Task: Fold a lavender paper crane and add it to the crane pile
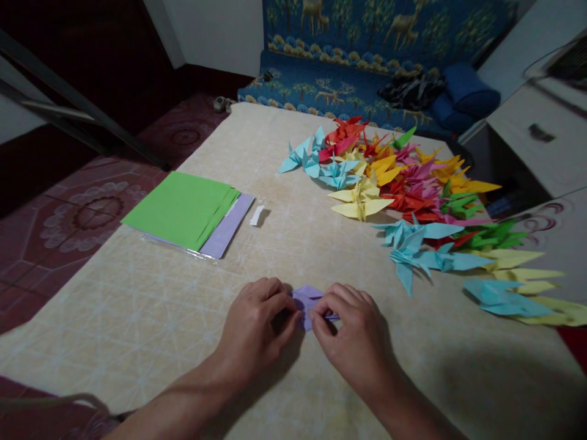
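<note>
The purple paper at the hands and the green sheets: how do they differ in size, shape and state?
The purple paper is folded and small; the green sheets are flat and larger. The purple paper is pinched by the left hand and right hand, while the green sheets lie stacked, untouched. Both look like paper, over the same cream tablecloth.

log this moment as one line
left hand: pinching purple paper | right hand: pinching purple paper | green sheets: left | paper cranes: right
</note>
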{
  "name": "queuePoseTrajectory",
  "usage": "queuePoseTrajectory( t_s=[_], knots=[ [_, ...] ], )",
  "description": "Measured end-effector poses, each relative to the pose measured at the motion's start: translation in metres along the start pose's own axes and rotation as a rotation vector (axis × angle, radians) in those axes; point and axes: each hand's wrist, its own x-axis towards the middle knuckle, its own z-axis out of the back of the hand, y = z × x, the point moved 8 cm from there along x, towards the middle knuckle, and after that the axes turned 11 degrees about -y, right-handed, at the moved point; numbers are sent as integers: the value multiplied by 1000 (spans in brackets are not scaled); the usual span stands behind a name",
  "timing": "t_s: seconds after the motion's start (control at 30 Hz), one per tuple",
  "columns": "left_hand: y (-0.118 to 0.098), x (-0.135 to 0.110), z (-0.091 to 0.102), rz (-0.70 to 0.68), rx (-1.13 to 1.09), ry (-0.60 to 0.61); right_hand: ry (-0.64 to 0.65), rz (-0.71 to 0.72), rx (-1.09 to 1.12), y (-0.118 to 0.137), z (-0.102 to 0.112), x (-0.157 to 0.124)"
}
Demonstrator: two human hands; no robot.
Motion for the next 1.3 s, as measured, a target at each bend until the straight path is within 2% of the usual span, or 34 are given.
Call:
queuePoseTrajectory(
  t_s=[0.2, 0.4, 0.77, 0.9, 1.0, 1.07, 1.17, 1.3],
  knots=[
    [2, 0, 0, 11, 2, -10, 33, -69, 8, -6, -2, 0],
    [7, -2, 0, 59, -38, -2, -40, -152, 12, -15, 4, -1],
    [16, -5, 4, 69, -160, -39, 143, -4, -73, -14, -1, 22],
    [19, -4, 7, 17, -152, -72, 235, -39, 107, -19, -4, 26],
    [17, -2, 9, -14, -125, -64, 277, -132, 251, -25, -11, 24],
    [17, 0, 10, -14, -135, -48, 258, -217, 317, -29, -14, 23],
    [21, 6, 14, 81, -287, -72, 168, -380, 466, -36, -15, 23],
    [41, 14, 12, 430, -699, -209, -37, -582, 765, -43, -10, 26]
  ],
)
